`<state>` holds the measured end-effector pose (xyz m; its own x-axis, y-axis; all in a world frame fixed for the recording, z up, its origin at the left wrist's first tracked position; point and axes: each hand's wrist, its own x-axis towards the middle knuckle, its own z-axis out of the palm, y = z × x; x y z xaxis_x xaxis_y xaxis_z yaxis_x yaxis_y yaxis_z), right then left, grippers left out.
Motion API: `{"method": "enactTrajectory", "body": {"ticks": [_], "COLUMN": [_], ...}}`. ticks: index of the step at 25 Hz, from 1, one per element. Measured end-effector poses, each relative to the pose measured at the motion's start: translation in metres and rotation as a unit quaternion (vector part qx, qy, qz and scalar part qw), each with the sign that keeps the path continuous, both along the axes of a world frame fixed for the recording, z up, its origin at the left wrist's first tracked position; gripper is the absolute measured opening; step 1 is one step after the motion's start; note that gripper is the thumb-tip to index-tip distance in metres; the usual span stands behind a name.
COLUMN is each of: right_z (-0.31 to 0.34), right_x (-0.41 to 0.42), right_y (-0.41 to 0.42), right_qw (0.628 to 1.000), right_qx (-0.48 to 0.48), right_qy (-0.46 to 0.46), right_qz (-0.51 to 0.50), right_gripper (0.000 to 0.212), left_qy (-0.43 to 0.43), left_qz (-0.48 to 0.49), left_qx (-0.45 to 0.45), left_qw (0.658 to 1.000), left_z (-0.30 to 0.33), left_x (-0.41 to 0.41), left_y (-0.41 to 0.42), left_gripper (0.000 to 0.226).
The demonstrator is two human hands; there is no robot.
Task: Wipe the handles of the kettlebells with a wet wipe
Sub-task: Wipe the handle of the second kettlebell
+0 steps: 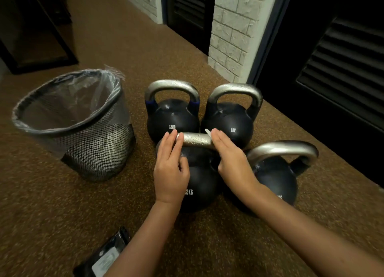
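Observation:
Several black kettlebells with grey metal handles stand on the brown floor. On the near one (199, 185), both my hands rest on the handle (196, 140). My left hand (171, 164) lies over the handle's left end, fingers stretched forward. At the right end my right hand (230, 158) presses a white wet wipe (208, 132); only a corner of the wipe peeks out past my fingers. Behind stand a 12 kg kettlebell (172, 114) with blue bands and another kettlebell (230, 119). A further kettlebell (278, 173) sits to the right, partly behind my right forearm.
A black mesh waste bin (83, 127) lined with a clear bag stands to the left. A dark wipes packet (104, 258) lies on the floor near the bottom edge. A white brick pillar (232, 38) and dark louvred doors (340, 65) run along the right.

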<state>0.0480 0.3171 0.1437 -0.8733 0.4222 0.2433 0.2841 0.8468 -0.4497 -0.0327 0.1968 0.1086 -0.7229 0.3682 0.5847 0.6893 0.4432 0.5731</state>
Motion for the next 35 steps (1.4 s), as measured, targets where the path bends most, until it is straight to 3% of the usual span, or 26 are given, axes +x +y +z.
{"method": "enactTrajectory", "body": {"ticks": [5, 8, 12, 22, 24, 26, 28, 32, 35], "right_z": [-0.025, -0.030, -0.028, -0.032, -0.033, -0.025, -0.011, -0.003, 0.026], "right_x": [0.016, 0.020, 0.013, 0.023, 0.031, 0.023, 0.003, 0.000, 0.000], "right_y": [-0.002, 0.006, -0.006, 0.010, 0.018, 0.021, 0.017, 0.023, 0.040], "right_qw": [0.987, 0.989, 0.985, 0.972, 0.981, 0.995, 0.996, 0.995, 0.988], "right_qx": [0.141, 0.125, 0.142, 0.179, 0.137, 0.045, -0.034, -0.026, -0.144], "right_qy": [0.037, 0.055, 0.061, 0.057, 0.052, 0.061, 0.081, 0.082, -0.060], "right_qz": [0.073, 0.059, 0.082, 0.145, 0.127, 0.065, 0.033, 0.051, 0.013], "right_gripper": [0.073, 0.079, 0.059, 0.054, 0.077, 0.086, 0.079, 0.067, 0.050], "left_qy": [-0.007, -0.002, -0.017, -0.021, -0.016, -0.015, -0.024, -0.029, -0.025], "left_qz": [0.004, 0.003, 0.013, 0.005, -0.002, -0.001, 0.006, 0.001, -0.001], "left_qx": [-0.006, -0.015, -0.015, -0.022, -0.023, -0.019, -0.008, -0.007, -0.011], "left_qw": [1.000, 1.000, 1.000, 1.000, 1.000, 1.000, 1.000, 1.000, 1.000], "left_z": [0.002, 0.004, 0.005, 0.006, 0.007, 0.007, 0.006, 0.007, 0.007], "left_x": [0.001, 0.002, 0.003, 0.004, 0.004, 0.003, 0.004, 0.006, 0.004], "left_y": [-0.001, -0.001, 0.000, -0.003, -0.003, -0.002, -0.001, -0.002, -0.002], "left_gripper": [0.050, 0.050, 0.051, 0.053, 0.053, 0.053, 0.053, 0.053, 0.053]}}
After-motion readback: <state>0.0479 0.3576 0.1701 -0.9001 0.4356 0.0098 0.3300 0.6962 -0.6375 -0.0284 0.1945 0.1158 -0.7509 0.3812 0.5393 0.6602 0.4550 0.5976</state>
